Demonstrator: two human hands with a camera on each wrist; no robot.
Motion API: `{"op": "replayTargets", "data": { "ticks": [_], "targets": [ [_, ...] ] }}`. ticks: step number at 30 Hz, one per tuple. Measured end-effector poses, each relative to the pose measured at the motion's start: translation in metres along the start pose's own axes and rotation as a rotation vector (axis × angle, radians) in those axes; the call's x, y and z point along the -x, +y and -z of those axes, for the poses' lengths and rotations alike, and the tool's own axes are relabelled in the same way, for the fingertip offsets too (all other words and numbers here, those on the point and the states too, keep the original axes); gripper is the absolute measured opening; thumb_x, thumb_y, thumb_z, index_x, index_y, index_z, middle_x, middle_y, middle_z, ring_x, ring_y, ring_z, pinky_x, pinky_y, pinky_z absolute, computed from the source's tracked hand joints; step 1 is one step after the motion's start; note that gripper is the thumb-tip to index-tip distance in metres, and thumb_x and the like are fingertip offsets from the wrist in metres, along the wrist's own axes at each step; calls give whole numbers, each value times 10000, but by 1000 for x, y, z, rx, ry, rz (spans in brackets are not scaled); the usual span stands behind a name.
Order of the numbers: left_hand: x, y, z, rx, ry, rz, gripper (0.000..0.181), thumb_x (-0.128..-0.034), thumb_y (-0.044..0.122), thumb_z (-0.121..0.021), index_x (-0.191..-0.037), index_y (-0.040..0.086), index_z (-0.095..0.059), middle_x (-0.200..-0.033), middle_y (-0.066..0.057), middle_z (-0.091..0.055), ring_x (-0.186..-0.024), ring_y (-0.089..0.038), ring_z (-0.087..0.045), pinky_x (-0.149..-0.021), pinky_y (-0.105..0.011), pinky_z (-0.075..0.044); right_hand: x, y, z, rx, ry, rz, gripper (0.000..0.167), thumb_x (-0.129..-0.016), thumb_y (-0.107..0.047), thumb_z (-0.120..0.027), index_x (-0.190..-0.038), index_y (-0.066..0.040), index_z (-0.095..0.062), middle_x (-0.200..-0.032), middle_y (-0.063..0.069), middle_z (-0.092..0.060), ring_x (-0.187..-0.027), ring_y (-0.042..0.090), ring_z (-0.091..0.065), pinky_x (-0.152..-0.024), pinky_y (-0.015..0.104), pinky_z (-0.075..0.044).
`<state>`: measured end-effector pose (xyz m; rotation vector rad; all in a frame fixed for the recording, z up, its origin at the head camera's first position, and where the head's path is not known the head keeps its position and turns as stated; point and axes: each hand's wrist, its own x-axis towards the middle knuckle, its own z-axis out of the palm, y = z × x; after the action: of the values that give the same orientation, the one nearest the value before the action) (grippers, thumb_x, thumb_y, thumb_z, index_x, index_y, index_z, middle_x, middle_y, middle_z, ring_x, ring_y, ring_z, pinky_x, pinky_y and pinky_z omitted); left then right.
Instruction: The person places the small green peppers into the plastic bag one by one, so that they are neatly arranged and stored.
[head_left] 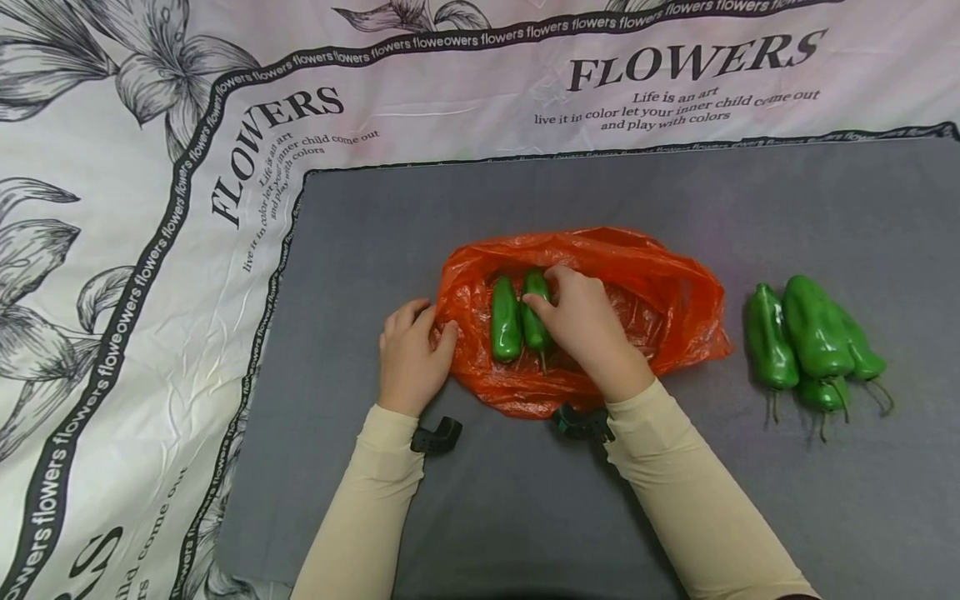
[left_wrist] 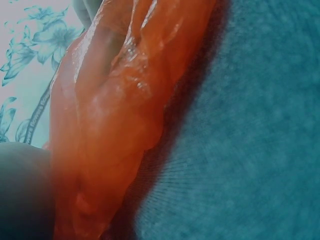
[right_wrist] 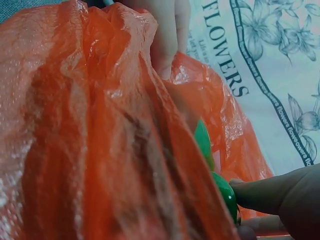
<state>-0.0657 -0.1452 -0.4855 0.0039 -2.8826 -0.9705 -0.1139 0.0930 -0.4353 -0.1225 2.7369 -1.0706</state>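
Observation:
A red-orange plastic bag lies open-mouthed on the grey cloth. Inside it, side by side, are two long green peppers; the left green pepper lies untouched. My right hand reaches into the bag and pinches the right green pepper between thumb and fingers. At the bag's left edge, my left hand grips the plastic, thumb at the rim. The right wrist view shows the right fingers on a pepper, partly hidden by the bag. Orange plastic fills much of the left wrist view.
To the right of the bag, several green peppers lie in a pile on the grey cloth. A white flower-printed border with black lettering runs along the back and left. A dark band sits at the left wrist.

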Motion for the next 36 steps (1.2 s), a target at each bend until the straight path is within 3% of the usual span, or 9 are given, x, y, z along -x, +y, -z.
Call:
{"op": "replayTargets", "data": {
  "ticks": [8,15,24,30,36],
  "targets": [
    [-1,2,1,5,7,-10,415,-1044,324,-609,-1320,32,-713,-1457,-176,-568,-1379,-406,-438,-1153,-586,-290,0,-1,3,3,-26,-9,402,-1030,-323,-685,-1272,-4,-638,-934,130,-686,-774,262,-632,-673,385,-523],
    [1,0,0,3,9,-7,426,-1043,318,-614,-1333,20,-706,-1456,-179,-571,-1378,-410,-440,-1155,-586,-287,3,-4,9,15,-7,-11,363,-1038,-324,-656,-1221,-10,-659,-1030,155,-711,-842,287,-658,-789,450,-572],
    [1,2,0,10,25,-24,399,-1043,313,-613,-1290,21,-727,-1445,-183,-580,-1369,-420,-450,-1149,-592,-297,10,-7,16,13,42,-6,339,-1032,-342,-654,-1161,-30,-690,-920,117,-730,-758,255,-664,-734,430,-587],
    [2,1,-1,7,23,-15,399,-1048,316,-609,-1302,32,-724,-1444,-177,-580,-1369,-417,-451,-1153,-591,-292,18,-10,25,8,76,36,327,-1061,-293,-595,-1231,-35,-705,-907,110,-724,-733,257,-668,-686,423,-598],
    [-1,1,-2,6,19,-12,408,-1052,323,-599,-1319,37,-716,-1447,-174,-577,-1370,-413,-447,-1154,-592,-291,24,-17,40,-19,86,50,347,-1053,-317,-613,-1272,-69,-715,-691,64,-654,-599,223,-600,-567,361,-534]
  ]
}}
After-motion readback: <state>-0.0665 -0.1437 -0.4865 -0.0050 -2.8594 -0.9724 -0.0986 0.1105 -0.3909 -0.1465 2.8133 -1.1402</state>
